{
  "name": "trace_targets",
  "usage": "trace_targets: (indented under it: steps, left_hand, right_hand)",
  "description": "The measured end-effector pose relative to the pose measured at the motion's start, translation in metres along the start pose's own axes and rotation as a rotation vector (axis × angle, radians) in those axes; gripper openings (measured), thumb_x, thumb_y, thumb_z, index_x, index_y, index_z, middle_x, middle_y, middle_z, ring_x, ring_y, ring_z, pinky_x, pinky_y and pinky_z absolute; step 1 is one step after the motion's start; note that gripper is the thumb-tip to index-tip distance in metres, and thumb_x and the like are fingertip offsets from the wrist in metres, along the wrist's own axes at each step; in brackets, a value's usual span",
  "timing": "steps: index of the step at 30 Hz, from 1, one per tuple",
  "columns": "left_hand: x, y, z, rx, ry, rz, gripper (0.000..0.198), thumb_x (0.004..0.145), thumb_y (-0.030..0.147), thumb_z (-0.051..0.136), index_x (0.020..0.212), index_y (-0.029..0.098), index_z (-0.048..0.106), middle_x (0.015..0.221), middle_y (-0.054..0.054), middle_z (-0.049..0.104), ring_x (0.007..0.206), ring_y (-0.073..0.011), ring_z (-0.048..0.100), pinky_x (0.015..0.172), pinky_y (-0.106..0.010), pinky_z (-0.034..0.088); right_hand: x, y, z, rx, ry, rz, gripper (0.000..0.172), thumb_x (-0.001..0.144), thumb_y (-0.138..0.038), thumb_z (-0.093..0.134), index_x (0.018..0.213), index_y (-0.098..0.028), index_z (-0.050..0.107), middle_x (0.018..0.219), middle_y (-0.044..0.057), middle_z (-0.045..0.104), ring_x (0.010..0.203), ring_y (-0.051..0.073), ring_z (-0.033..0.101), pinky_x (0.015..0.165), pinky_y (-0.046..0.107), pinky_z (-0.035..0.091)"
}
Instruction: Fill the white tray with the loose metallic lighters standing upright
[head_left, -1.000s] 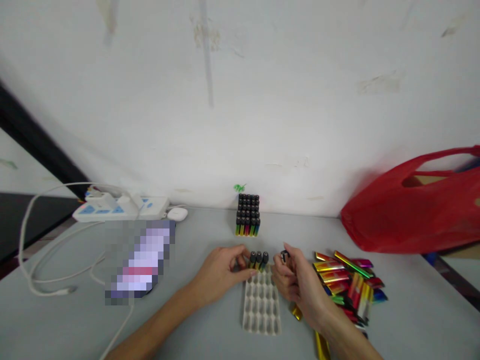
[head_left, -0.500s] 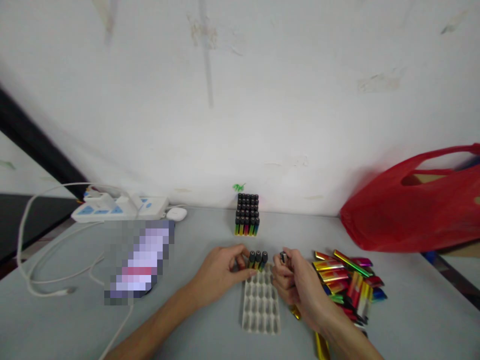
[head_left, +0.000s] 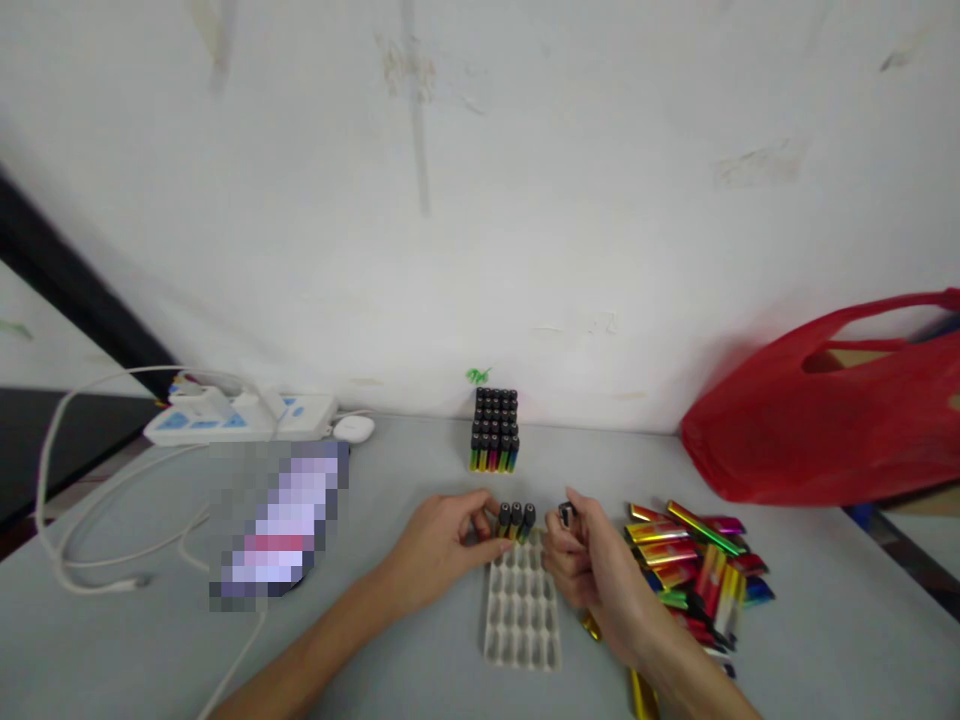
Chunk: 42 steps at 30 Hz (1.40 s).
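Three lighters (head_left: 517,516) with black tops stand side by side at the far end of a pale slotted tray (head_left: 523,610). My left hand (head_left: 450,540) is closed around the left side of this short row, thumb in front and fingers behind, partly hiding the lower bodies. To the right of the tray, my right hand (head_left: 589,560) grips another lighter (head_left: 566,514). Only its dark and metallic top shows above the curled fingers, with the thumb beside it. The tray's nearer slots hold nothing.
Upright lighters (head_left: 495,430) form a block near the wall. Shiny coloured lighters (head_left: 697,570) lie heaped at right, before a red bag (head_left: 817,420). On the left are a blurred-out phone (head_left: 289,530), a power strip (head_left: 247,415) and white cables (head_left: 97,585).
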<state>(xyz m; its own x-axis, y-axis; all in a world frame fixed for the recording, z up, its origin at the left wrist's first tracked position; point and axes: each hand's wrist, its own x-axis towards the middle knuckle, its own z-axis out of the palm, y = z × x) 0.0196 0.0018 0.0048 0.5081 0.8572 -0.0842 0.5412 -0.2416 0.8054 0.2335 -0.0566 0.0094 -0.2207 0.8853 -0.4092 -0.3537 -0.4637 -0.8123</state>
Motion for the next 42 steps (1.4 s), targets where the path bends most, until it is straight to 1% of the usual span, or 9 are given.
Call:
trace_targets:
  steps: [9, 12, 16, 25, 28, 31, 34, 37, 42]
  left_hand:
    - [-0.0001, 0.0016, -0.0001, -0.003, -0.001, -0.008, 0.025, 0.088, 0.041, 0.082, 0.083, 0.020, 0.070, 0.066, 0.008, 0.060, 0.060, -0.0130, 0.048, 0.061, -0.027, 0.031]
    - [-0.0003, 0.0014, 0.0002, 0.001, 0.003, -0.009, 0.026, 0.088, 0.042, 0.081, 0.083, 0.020, 0.069, 0.066, 0.008, 0.060, 0.059, -0.0131, 0.048, 0.060, -0.027, 0.030]
    - [0.0003, 0.0001, 0.0003, -0.001, -0.007, -0.001, 0.027, 0.088, 0.043, 0.082, 0.083, 0.020, 0.069, 0.067, 0.007, 0.061, 0.060, -0.0134, 0.050, 0.061, -0.026, 0.031]
    - [-0.0005, 0.0016, 0.0000, 0.014, 0.006, 0.003, 0.028, 0.090, 0.044, 0.083, 0.084, 0.020, 0.070, 0.067, 0.007, 0.061, 0.061, -0.0136, 0.049, 0.063, -0.027, 0.031]
    - [-0.0003, 0.0006, 0.0002, 0.009, 0.001, 0.002, 0.028, 0.089, 0.044, 0.084, 0.084, 0.020, 0.071, 0.068, 0.007, 0.062, 0.061, -0.0137, 0.050, 0.062, -0.027, 0.031]
    - [0.0003, -0.0013, 0.0004, 0.001, -0.005, 0.002, 0.028, 0.090, 0.045, 0.083, 0.085, 0.020, 0.071, 0.068, 0.007, 0.062, 0.063, -0.0139, 0.052, 0.062, -0.027, 0.032]
    - [0.0007, -0.0025, 0.0004, 0.009, -0.003, 0.006, 0.027, 0.089, 0.043, 0.083, 0.085, 0.020, 0.071, 0.067, 0.008, 0.061, 0.062, -0.0133, 0.051, 0.063, -0.026, 0.033]
    - [0.0008, -0.0027, 0.0007, 0.019, 0.000, 0.005, 0.027, 0.089, 0.042, 0.084, 0.084, 0.020, 0.070, 0.066, 0.009, 0.059, 0.059, -0.0125, 0.048, 0.063, -0.026, 0.033]
    - [0.0006, -0.0018, 0.0009, 0.021, -0.003, -0.004, 0.027, 0.090, 0.042, 0.083, 0.084, 0.019, 0.071, 0.065, 0.009, 0.058, 0.059, -0.0124, 0.047, 0.062, -0.026, 0.032]
  right_hand:
    - [-0.0001, -0.0001, 0.0008, 0.019, -0.019, 0.008, 0.068, 0.082, -0.081, 0.067, 0.063, -0.027, 0.030, 0.054, -0.013, 0.015, 0.048, 0.007, 0.005, 0.042, 0.023, 0.005]
    - [0.0001, -0.0008, 0.0017, 0.012, -0.004, 0.019, 0.068, 0.079, -0.081, 0.068, 0.062, -0.027, 0.030, 0.054, -0.013, 0.016, 0.047, 0.007, 0.006, 0.042, 0.023, 0.005]
    - [0.0011, -0.0005, 0.0010, 0.004, 0.023, 0.047, 0.064, 0.078, -0.077, 0.067, 0.062, -0.027, 0.031, 0.054, -0.013, 0.017, 0.047, 0.006, 0.006, 0.042, 0.023, 0.004]
    - [0.0012, 0.0007, 0.0014, -0.038, 0.072, 0.020, 0.056, 0.081, -0.070, 0.060, 0.061, -0.028, 0.030, 0.053, -0.012, 0.016, 0.048, 0.008, 0.008, 0.042, 0.023, 0.005]
    - [-0.0020, 0.0012, 0.0033, -0.067, 0.099, -0.010, 0.054, 0.082, -0.068, 0.059, 0.062, -0.028, 0.030, 0.054, -0.012, 0.015, 0.049, 0.008, 0.007, 0.042, 0.023, 0.005]
    - [-0.0051, 0.0027, 0.0051, -0.069, 0.093, -0.051, 0.052, 0.084, -0.067, 0.058, 0.063, -0.028, 0.032, 0.054, -0.012, 0.016, 0.049, 0.008, 0.007, 0.043, 0.024, 0.005]
    - [-0.0061, 0.0036, 0.0064, -0.058, 0.091, -0.074, 0.050, 0.085, -0.066, 0.058, 0.064, -0.028, 0.033, 0.054, -0.012, 0.017, 0.049, 0.009, 0.008, 0.043, 0.024, 0.006]
    - [-0.0051, 0.0031, 0.0066, -0.041, 0.081, -0.051, 0.053, 0.086, -0.068, 0.059, 0.063, -0.028, 0.032, 0.053, -0.012, 0.017, 0.048, 0.009, 0.009, 0.043, 0.024, 0.007]
    - [0.0004, 0.0033, 0.0024, -0.017, 0.006, -0.004, 0.065, 0.083, -0.079, 0.063, 0.062, -0.027, 0.030, 0.054, -0.013, 0.017, 0.047, 0.007, 0.008, 0.043, 0.023, 0.008]
